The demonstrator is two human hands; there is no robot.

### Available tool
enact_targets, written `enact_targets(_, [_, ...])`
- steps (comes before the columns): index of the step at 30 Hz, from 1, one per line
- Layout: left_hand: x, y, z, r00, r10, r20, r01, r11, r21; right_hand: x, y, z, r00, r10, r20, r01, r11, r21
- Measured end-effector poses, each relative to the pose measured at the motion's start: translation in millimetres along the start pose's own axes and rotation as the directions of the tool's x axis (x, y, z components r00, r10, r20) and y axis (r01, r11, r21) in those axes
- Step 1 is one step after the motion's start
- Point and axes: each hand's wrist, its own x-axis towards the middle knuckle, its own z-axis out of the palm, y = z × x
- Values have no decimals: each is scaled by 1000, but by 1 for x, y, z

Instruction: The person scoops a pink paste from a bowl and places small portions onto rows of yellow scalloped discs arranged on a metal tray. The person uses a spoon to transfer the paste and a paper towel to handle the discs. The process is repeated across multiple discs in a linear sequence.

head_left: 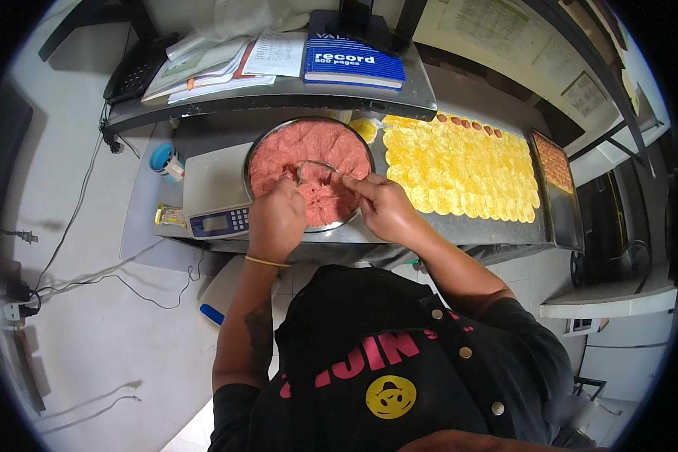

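Note:
A round metal bowl (371,160) holds a mound of pink ground meat (301,143). Over its near half, my right hand (384,205) pinches what looks like a metal spoon (306,167), whose curved edge rests in the meat. My left hand (279,211) is curled at the bowl's near left, its fingertips down at the meat beside the spoon. Whatever those fingers grip, if anything, is hidden. To the right, overlapping yellow round wrappers (459,173) lie in rows on the metal table (459,235). Small dabs of meat (467,123) sit along their far edge.
A digital scale (215,181) stands left of the bowl, near a blue-rimmed cup (166,160) and a yellow packet (171,215). At right lies a tray (561,207) partly filled with meat pieces. A raised shelf (279,98) carries papers, a blue record book (354,56) and a telephone (137,71).

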Motion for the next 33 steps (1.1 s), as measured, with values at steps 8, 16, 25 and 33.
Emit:
enact_targets(8, [-13,2,10,998,54,-14,-54,998,30,9,20,17,973,181,145,-209,955,209])
enact_targets(16, [-8,-4,21,997,-62,36,62,998,-9,-34,54,-9,848,438,298,-468,356,809])
enact_targets(25, [0,25,16,969,-212,125,162,932,324,-109,230,-207,745,592,-308,-292,705,647])
enact_targets(33, [18,43,13,908,-368,198,218,823,525,-112,388,-343,459,175,-871,-469,880,-71])
